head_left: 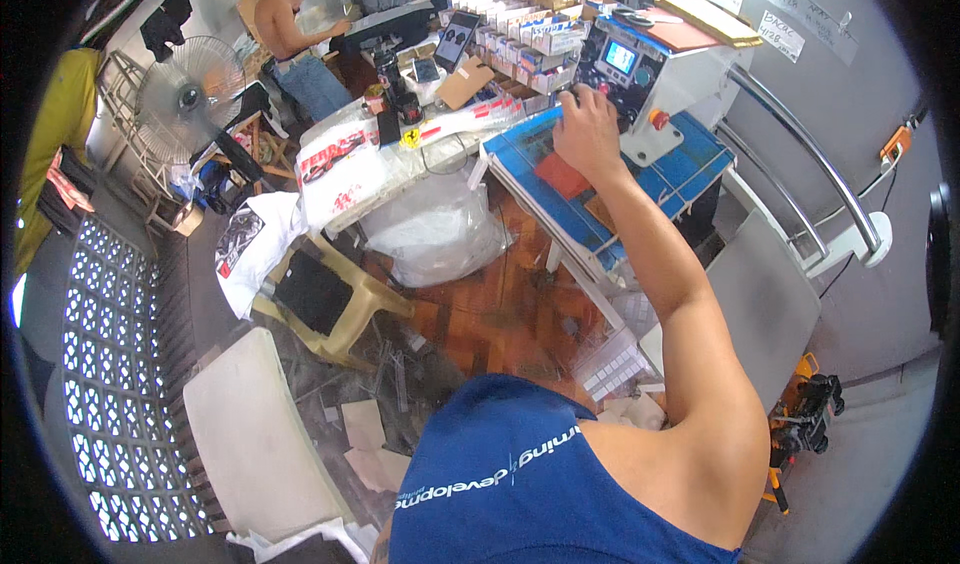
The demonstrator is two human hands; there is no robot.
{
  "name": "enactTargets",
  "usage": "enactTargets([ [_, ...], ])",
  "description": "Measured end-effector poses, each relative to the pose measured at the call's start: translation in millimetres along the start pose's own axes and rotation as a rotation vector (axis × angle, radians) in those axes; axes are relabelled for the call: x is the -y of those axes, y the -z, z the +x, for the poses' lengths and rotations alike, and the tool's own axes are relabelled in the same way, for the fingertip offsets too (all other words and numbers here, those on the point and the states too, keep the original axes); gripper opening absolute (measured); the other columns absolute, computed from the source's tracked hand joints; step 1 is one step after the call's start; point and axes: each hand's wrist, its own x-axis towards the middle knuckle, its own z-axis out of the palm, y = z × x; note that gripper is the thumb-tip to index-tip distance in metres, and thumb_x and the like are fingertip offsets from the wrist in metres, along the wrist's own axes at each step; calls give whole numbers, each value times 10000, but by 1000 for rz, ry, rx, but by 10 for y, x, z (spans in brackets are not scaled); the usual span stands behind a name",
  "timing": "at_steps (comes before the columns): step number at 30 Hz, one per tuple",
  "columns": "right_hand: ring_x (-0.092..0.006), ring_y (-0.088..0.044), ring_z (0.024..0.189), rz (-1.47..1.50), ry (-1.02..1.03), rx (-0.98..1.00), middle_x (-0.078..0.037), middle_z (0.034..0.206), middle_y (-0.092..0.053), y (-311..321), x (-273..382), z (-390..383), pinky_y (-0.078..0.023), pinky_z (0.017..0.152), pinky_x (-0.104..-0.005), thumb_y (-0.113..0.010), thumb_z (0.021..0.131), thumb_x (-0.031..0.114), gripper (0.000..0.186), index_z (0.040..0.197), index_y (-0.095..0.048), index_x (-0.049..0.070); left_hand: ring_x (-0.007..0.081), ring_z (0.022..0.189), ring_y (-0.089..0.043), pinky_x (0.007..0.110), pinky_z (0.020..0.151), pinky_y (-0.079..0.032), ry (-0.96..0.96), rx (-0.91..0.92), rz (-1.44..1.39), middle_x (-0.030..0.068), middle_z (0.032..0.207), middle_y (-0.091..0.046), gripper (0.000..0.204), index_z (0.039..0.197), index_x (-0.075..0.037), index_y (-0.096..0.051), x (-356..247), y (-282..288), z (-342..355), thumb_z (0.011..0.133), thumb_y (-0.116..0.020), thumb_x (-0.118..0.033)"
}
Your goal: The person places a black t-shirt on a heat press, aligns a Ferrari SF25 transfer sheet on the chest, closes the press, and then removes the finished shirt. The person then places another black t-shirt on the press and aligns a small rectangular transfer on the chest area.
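My right arm stretches forward over a white heat press (690,79) with a lit display (620,57). My right hand (590,136) is at the front left of its control panel, fingers bent and closed around something dark that they mostly hide. A red knob (658,119) sticks out to the right of the hand. Below the hand lies the press's blue bed (515,154), with a flat red piece (563,175) on it, partly covered by my forearm. My left hand is out of view.
A table (400,179) at left bears a printed white shirt (340,169). Near it stand a beige stool (375,304), a large fan (190,96) and a padded white board (255,434). Small boxes (525,39) fill racks behind. Another person (285,24) works at the back left. Curved metal tubes (800,149) flank the press.
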Motion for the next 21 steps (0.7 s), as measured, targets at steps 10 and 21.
enactTargets([
  [10, -390, -725, 872, -192, -514, 450, -193, 942, -727, -418, 15, 406, -579, 799, -497, -680, 822, 265, 313, 963, -677, -15, 393, 921, -723, 496, 840, -563, -56, 91, 215, 229, 985, -738, 288, 910, -25, -759, -795, 927, 1530, 922, -563, -235],
  [21, -372, -720, 908, -273, -551, 390, -190, 966, -735, -566, 6, 333, -573, 805, -493, -676, 856, 304, 296, 1002, -675, 47, 347, 756, -671, 429, 726, -502, -1242, -452, 43, 222, 793, -675, 229, 960, 16, -681, -4968, 2381, 1633, 981, -608, -201],
])
